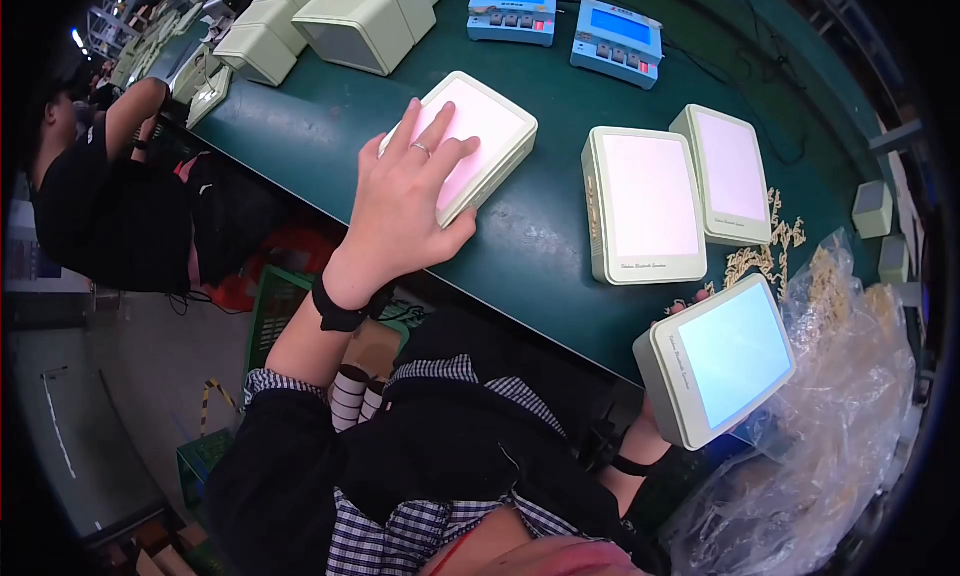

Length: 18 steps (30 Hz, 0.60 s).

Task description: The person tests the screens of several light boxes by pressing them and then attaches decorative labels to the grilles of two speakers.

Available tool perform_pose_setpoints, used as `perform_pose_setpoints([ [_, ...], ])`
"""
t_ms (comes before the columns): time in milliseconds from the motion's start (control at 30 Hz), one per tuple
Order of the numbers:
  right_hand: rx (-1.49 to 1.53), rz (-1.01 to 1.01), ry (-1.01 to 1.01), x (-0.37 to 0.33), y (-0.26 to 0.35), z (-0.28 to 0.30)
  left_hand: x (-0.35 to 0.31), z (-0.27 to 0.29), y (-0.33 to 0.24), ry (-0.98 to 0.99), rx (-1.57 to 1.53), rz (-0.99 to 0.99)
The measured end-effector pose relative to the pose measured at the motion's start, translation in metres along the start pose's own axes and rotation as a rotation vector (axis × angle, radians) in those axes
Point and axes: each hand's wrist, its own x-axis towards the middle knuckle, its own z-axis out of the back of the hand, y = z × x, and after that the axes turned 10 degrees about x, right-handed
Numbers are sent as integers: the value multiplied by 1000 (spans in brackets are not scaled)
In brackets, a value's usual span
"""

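My left hand point(405, 196) spans the near end of a cream box-shaped speaker point(490, 111) with a pink-lit panel. Its fingers spread over the panel and the thumb lies along the near side. At the lower right, my right hand point(688, 303) holds up another cream speaker point(735, 351), tilted, its panel glowing light blue. Most of that hand is hidden behind the speaker; only fingertips show past its upper edge. Between the hands stand two more speakers, one nearer with a whitish-pink panel point(652, 196) and one behind it with a pale pink panel point(733, 171).
Two blue devices with screens and switches point(512, 11) point(617, 41) stand at the far side of the green bench point(540, 241). Several cream boxes point(365, 21) line the upper left. Small tan pieces point(755, 261) and clear plastic bags point(800, 456) lie right. A person point(110, 196) sits left.
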Motion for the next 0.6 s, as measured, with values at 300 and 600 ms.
perform_pose_setpoints([
  [300,-195,-3,-4,3,6,4,4,1,-5,0,-47,59],
  [600,-344,-53,-14,1,-13,-35,4,-3,-7,-44,-8,84],
])
